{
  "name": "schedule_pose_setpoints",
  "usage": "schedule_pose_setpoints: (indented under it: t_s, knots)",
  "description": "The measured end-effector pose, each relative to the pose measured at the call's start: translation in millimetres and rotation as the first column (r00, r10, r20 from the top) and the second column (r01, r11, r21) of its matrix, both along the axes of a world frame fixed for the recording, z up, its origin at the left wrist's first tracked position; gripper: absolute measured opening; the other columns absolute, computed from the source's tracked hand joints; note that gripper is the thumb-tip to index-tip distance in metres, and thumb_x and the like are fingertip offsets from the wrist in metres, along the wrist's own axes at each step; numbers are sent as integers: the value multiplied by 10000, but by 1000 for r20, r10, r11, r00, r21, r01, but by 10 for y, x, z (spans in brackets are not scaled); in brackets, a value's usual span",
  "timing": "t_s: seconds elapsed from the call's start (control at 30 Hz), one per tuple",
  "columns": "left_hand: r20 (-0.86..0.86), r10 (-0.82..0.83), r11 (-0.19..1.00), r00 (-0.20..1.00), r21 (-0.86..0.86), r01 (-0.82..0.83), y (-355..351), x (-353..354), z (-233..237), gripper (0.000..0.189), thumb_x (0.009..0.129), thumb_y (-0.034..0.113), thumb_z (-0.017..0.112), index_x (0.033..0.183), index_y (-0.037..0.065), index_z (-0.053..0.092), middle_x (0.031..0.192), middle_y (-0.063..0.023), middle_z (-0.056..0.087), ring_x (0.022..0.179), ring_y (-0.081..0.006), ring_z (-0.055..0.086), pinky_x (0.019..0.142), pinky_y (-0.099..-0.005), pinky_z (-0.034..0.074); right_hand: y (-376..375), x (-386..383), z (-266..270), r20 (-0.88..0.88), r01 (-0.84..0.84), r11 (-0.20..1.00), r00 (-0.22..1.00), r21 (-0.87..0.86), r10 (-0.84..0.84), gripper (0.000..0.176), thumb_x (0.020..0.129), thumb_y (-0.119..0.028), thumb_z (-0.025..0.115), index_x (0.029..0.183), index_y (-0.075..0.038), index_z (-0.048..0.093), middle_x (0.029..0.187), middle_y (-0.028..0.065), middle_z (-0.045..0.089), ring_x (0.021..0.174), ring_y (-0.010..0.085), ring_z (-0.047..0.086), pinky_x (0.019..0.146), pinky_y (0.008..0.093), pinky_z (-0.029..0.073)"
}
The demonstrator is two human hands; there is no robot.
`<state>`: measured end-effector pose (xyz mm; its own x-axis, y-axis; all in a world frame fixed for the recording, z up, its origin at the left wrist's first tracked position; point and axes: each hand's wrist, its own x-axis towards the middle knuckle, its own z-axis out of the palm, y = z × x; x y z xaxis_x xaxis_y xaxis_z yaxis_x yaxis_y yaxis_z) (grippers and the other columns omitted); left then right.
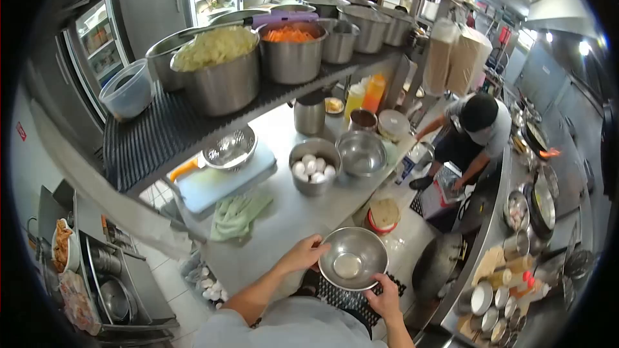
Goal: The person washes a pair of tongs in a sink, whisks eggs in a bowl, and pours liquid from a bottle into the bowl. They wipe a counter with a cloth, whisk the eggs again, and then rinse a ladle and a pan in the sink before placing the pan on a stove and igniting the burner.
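Note:
Both hands hold a shallow steel bowl in front of the body, just off the counter's near edge. My left hand (304,252) grips the left rim of the steel bowl (353,258), and my right hand (385,294) has its lower right rim. The bowl looks empty apart from a bright round reflection at its bottom. Beyond it on the counter (290,216) stand a steel pot of white eggs (314,169) and a larger steel bowl (362,153). A green cloth (240,214) lies to the left, beside a pale cutting board (219,187) with a perforated bowl (229,148) on it.
A shelf (161,145) overhead carries pots of cut vegetables (219,48) and shredded orange food (288,33). A co-worker (480,122) bends in the aisle at the right. Further right, pans (541,200) sit on a stove near a flame. A red-rimmed tub (383,214) stands beyond the bowl.

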<state>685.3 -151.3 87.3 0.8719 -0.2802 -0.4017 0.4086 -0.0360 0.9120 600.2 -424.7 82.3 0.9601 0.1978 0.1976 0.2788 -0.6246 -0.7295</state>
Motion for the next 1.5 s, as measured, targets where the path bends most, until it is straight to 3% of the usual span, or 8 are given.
schedule_pose_setpoints:
  t_s: [0.17, 0.33, 0.6, 0.77, 0.93, 1.03, 1.23, 1.5]
  knots:
    - [353, 358, 896, 864, 131, -424, 807, 735, 128, 370, 913, 297, 629, 1176, 57, 528, 1128, -121, 585, 636, -179, 662, 584, -299, 530, 71, 1402, -128, -8, 46, 946, 999, 322, -46, 295, 697, -24, 720, 944, -36, 560, 775, 58, 577, 685, 144, 554, 616, 283, 449]
    - [759, 163, 242, 631, 589, -771, 1659, 1385, 134, 506, 837, 261, 691, 1262, 66, 499, 1214, -198, 561, 1014, -327, 599, 816, -386, 497, 714, 3842, 323, 31, -129, 694, 988, 708, 152, 259, 826, -58, 698, 910, -43, 454, 794, 28, 580, 677, 80, 539, 551, 239, 422]
    - [541, 325, -90, 776, 834, -544, 1841, 1737, -424, 274, 786, 226, 719, 1035, 126, 664, 1013, -106, 647, 958, -335, 613, 817, -445, 479, 1838, 6833, 503, -1, 5, 995, 1000, 99, -5, 273, 878, -170, 646, 1084, -33, 530, 853, 86, 659, 748, 159, 626, 661, 311, 503]
    - [576, 361, -193, 733, 815, -546, 1699, 1741, -339, 120, 836, 190, 628, 846, 83, 679, 867, -141, 648, 837, -355, 620, 728, -439, 471, 1685, 6708, 750, 207, -134, 965, 975, 226, 86, 312, 879, -187, 642, 1144, -38, 574, 803, 89, 670, 727, 153, 635, 658, 314, 505]
    - [585, 318, -12, 746, 790, -613, 1320, 1469, 240, 182, 864, 209, 629, 926, 50, 690, 861, -187, 654, 810, -363, 612, 698, -419, 469, 131, 5159, 462, -283, -455, 783, 755, 424, 591, 371, 846, -140, 675, 1195, -46, 593, 642, 37, 633, 505, 68, 550, 476, 254, 458]
    - [581, 550, 84, 601, 677, -731, 956, 1154, 467, 158, 802, 95, 709, 901, -7, 637, 745, -125, 584, 634, -238, 533, 609, -326, 435, -476, 4432, 149, -698, -464, 873, 577, 149, 425, 409, 793, -103, 705, 1184, -66, 594, 621, 34, 602, 485, 107, 530, 492, 266, 461]
    - [564, 618, 97, 548, 637, -764, 414, 430, 987, 180, 783, 58, 725, 919, -20, 637, 790, -102, 613, 641, -153, 533, 593, -290, 426, -968, 4074, -712, -79, -291, 945, 949, 149, 305, 301, 696, 8, 706, 969, -52, 594, 793, 93, 584, 758, 196, 555, 696, 302, 462]
    - [530, 443, 343, 723, 645, -683, 91, -690, 1692, 139, 731, -22, 647, 850, 28, 698, 838, -104, 679, 767, -238, 655, 668, -312, 513, -1199, 3439, 334, -357, -658, 753, 707, -15, 611, 258, 603, -44, 769, 824, -56, 637, 821, 93, 635, 822, 278, 611, 740, 361, 480]
